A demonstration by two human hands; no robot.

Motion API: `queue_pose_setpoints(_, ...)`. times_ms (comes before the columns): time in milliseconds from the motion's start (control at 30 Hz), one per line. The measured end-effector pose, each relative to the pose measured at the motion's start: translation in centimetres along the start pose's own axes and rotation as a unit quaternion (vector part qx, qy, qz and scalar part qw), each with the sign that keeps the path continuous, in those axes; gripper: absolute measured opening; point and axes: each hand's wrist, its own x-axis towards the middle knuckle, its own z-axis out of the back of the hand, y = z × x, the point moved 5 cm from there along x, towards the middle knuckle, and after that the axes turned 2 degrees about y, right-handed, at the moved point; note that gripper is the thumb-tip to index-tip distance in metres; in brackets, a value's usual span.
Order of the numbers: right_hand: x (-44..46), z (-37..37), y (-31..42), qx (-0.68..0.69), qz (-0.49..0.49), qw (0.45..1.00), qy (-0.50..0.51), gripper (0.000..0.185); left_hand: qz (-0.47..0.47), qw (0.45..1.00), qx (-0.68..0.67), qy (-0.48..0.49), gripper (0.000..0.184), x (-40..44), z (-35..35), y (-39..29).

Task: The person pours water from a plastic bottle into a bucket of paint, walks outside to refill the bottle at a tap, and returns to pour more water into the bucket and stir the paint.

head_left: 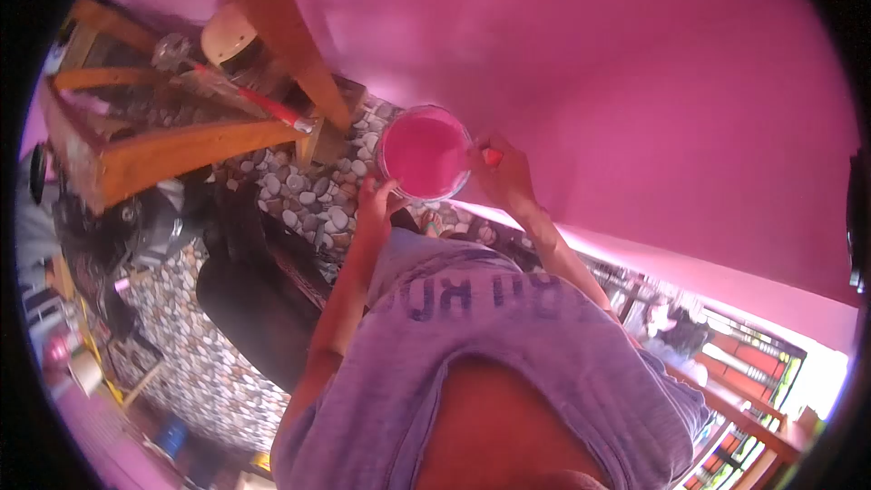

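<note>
A round bucket of pink paint [419, 156] is held up in front of my body, beside the pink wall. My left hand [378, 198] has its fingers closed on the bucket's near left rim. On the other side, my right hand [504, 174] grips a paintbrush [455, 163] with an orange-red handle. The brush head, blurred and coated pink, is at the bucket's right rim, over the paint. Whether its bristles touch the paint cannot be made out.
A pink wall [662, 100] rises close on the right. To the left stands a wooden frame [195, 147], with a cream helmet [227, 36] and a red-handled tool [272, 107] by it. Below is a black motorbike seat [249, 295] over a pebble-patterned floor [204, 365].
</note>
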Motion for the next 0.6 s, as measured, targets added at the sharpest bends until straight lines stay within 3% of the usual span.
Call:
queue_pose_setpoints(100, 1.4, 0.0, -1.0, 0.037, 0.056, 0.994, -0.082, 0.016, 0.025, 0.999, 0.024, 0.039, 0.033, 3.2, 0.3, -1.0)
queue_pose_setpoints(200, 2.7, 0.3, -0.9, -0.027, 0.013, 0.995, -0.092, 0.016, 0.047, 0.990, 0.104, 0.084, 0.040, 5.7, -0.6, -3.6)
queue_pose_setpoints(300, 4.6, -0.9, -0.5, -0.067, -0.042, 0.994, -0.082, 0.018, 0.081, 0.972, 0.156, 0.154, 0.047, 8.5, -0.5, -5.2)
queue_pose_setpoints(533, 7.1, -3.4, 8.4, -0.154, 0.004, 0.987, -0.038, 0.018, 0.132, 0.951, 0.190, 0.204, 0.044, 12.8, -0.8, -9.7)
queue_pose_setpoints(600, 7.1, -4.4, 9.3, -0.166, 0.071, 0.983, -0.026, 0.019, 0.134, 0.947, 0.201, 0.211, 0.043, 13.2, -1.0, -9.9)
